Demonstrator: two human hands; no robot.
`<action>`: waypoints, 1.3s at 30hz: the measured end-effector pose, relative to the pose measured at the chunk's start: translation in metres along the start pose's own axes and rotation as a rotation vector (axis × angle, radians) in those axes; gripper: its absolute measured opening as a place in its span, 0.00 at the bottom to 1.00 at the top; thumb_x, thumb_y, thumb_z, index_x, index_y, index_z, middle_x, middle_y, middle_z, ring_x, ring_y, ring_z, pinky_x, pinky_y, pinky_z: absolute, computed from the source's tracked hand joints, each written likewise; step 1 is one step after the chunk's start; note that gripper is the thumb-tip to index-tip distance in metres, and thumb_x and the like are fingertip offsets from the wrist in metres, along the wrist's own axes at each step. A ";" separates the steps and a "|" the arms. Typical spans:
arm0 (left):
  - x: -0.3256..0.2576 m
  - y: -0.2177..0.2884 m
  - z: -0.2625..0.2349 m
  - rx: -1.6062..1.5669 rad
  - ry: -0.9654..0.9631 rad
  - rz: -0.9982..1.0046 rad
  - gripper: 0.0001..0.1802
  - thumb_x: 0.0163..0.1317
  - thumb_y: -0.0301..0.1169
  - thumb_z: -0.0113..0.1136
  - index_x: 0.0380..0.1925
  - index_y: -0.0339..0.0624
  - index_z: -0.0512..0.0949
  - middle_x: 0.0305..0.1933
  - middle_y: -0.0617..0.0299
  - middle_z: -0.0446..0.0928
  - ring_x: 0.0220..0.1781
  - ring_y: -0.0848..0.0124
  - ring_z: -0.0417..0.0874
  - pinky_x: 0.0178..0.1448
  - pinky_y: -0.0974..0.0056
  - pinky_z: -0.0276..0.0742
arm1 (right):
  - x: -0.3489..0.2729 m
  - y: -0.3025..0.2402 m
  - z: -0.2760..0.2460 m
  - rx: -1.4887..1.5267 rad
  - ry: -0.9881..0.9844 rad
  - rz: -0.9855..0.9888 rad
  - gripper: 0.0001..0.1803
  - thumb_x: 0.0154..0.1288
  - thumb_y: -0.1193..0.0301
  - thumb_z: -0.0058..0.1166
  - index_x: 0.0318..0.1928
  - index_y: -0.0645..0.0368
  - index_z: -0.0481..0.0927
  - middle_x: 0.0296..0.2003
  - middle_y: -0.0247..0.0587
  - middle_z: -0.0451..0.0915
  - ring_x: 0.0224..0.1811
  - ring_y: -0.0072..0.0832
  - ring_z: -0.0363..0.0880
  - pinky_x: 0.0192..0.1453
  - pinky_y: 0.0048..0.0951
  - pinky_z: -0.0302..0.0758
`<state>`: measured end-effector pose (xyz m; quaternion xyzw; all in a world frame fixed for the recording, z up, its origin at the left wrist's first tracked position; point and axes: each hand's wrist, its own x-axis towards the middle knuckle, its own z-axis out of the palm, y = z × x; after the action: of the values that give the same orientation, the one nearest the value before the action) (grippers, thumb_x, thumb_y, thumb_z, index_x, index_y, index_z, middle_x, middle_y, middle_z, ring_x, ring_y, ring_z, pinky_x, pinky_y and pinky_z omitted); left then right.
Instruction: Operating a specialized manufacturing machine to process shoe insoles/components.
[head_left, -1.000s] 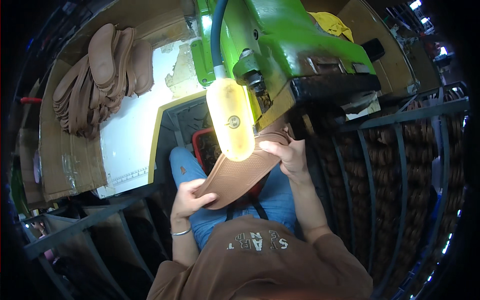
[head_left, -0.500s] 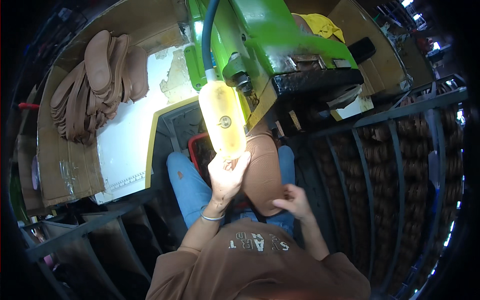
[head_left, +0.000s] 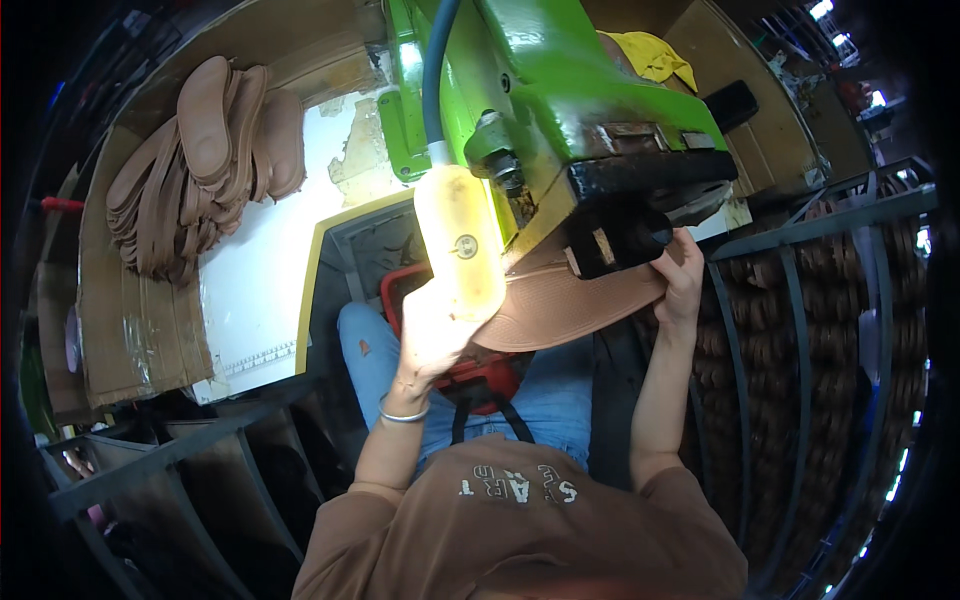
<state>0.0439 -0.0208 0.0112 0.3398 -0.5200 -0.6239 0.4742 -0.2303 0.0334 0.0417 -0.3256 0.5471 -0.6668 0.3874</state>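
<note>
A brown shoe sole (head_left: 575, 312) with a textured face lies crosswise under the head of a green machine (head_left: 560, 90). My left hand (head_left: 430, 325) is closed on the sole's left end, just below a glowing yellowish lamp (head_left: 462, 240) that hides some of the fingers. At the other end, my right hand (head_left: 683, 280) grips the sole's edge beside the machine's black lower part (head_left: 625, 240). The machine covers the sole's far edge, so I cannot tell whether they touch.
A pile of brown soles (head_left: 205, 130) rests on the white table (head_left: 255, 290) at left, walled by cardboard (head_left: 150, 345). A red container (head_left: 480, 385) sits between my knees. On the right stands a metal rack (head_left: 790, 300) holding many brown pieces. A yellow cloth (head_left: 655, 58) lies behind the machine.
The sole has swung from pointing toward me to lying crosswise under the machine head. My right hand has moved up and right and now holds its right end; my left hand stays near the lamp.
</note>
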 end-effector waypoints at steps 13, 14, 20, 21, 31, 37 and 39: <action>-0.037 0.007 -0.101 -0.059 0.127 -0.127 0.09 0.51 0.18 0.61 0.33 0.32 0.74 0.33 0.57 0.79 0.34 0.75 0.78 0.42 0.72 0.74 | -0.020 0.020 0.075 -0.089 -0.374 -0.106 0.22 0.52 0.80 0.58 0.50 0.65 0.70 0.42 0.37 0.76 0.46 0.23 0.74 0.54 0.25 0.70; -0.042 0.002 -0.100 -0.044 0.141 -0.127 0.09 0.51 0.18 0.62 0.32 0.33 0.73 0.33 0.58 0.78 0.33 0.76 0.78 0.41 0.73 0.73 | -0.021 0.016 0.076 -0.102 -0.373 -0.117 0.23 0.51 0.80 0.58 0.50 0.66 0.70 0.42 0.37 0.76 0.46 0.23 0.74 0.53 0.24 0.70; -0.015 0.017 0.011 0.086 0.043 -0.098 0.15 0.47 0.21 0.69 0.36 0.30 0.76 0.35 0.58 0.81 0.37 0.77 0.80 0.41 0.73 0.77 | 0.002 0.000 -0.014 -0.090 -0.055 -0.120 0.12 0.60 0.70 0.57 0.42 0.63 0.74 0.36 0.37 0.78 0.39 0.21 0.76 0.45 0.20 0.71; -0.010 0.004 0.023 -0.108 0.049 0.025 0.18 0.47 0.21 0.69 0.39 0.28 0.76 0.37 0.58 0.81 0.38 0.76 0.81 0.44 0.72 0.77 | 0.004 -0.004 -0.019 -0.072 -0.028 -0.105 0.12 0.62 0.70 0.56 0.42 0.63 0.74 0.37 0.36 0.78 0.39 0.20 0.76 0.45 0.20 0.71; -0.009 0.015 -0.019 0.018 0.134 -0.039 0.12 0.49 0.20 0.67 0.33 0.28 0.76 0.31 0.56 0.80 0.32 0.75 0.81 0.39 0.72 0.77 | -0.005 0.017 0.019 0.034 -0.068 0.046 0.08 0.64 0.71 0.51 0.41 0.63 0.75 0.35 0.36 0.78 0.37 0.18 0.75 0.42 0.20 0.71; -0.022 0.011 -0.077 -0.056 0.194 -0.108 0.10 0.49 0.17 0.63 0.33 0.29 0.75 0.32 0.54 0.79 0.33 0.73 0.79 0.41 0.72 0.75 | -0.020 0.034 0.045 0.030 -0.267 0.082 0.07 0.61 0.75 0.54 0.39 0.64 0.74 0.33 0.34 0.78 0.34 0.14 0.74 0.40 0.15 0.69; -0.029 0.008 -0.090 -0.068 0.189 -0.119 0.10 0.49 0.17 0.62 0.32 0.30 0.75 0.32 0.54 0.79 0.33 0.74 0.79 0.41 0.72 0.74 | -0.024 0.033 0.047 0.009 -0.288 0.100 0.07 0.61 0.75 0.55 0.39 0.64 0.74 0.33 0.33 0.78 0.34 0.14 0.73 0.40 0.14 0.69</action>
<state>0.1374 -0.0231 -0.0039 0.4113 -0.4305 -0.6333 0.4943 -0.1727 0.0286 0.0183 -0.3886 0.4984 -0.5954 0.4961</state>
